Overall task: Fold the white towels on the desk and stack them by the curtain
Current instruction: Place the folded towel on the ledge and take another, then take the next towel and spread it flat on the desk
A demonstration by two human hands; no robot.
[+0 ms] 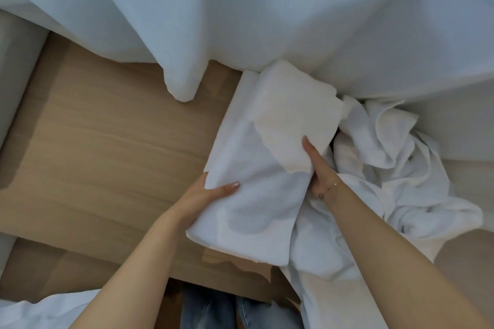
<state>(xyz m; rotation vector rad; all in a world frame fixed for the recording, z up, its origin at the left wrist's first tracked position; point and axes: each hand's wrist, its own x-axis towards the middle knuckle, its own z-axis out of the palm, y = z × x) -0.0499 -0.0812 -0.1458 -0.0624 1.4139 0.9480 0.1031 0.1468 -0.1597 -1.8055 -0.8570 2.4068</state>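
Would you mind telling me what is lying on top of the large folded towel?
A smaller folded towel lies on the large folded towel, at its end by the curtain. The right hand holds the small one's edge. Anything between the two towels is covered.

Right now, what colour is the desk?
Light wood-grain tan, the desk shows best in the head view.
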